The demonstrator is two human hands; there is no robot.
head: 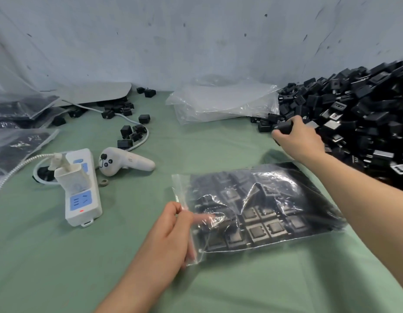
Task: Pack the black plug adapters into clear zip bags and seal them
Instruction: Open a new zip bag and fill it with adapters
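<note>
A clear zip bag [259,213] lies on the green table in front of me, holding several black plug adapters in rows. My left hand [173,231] pinches the bag's open left edge, with one finger showing through the plastic inside the mouth. My right hand [297,136] is stretched to the near edge of a big heap of black adapters [358,118] at the right and grips one black adapter [284,127] from above.
A stack of empty clear bags [223,102] lies at the back. A white power strip [82,190] with a charger, a white handheld controller [126,163] and loose adapters [130,132] sit at the left. Filled bags [17,118] lie at far left.
</note>
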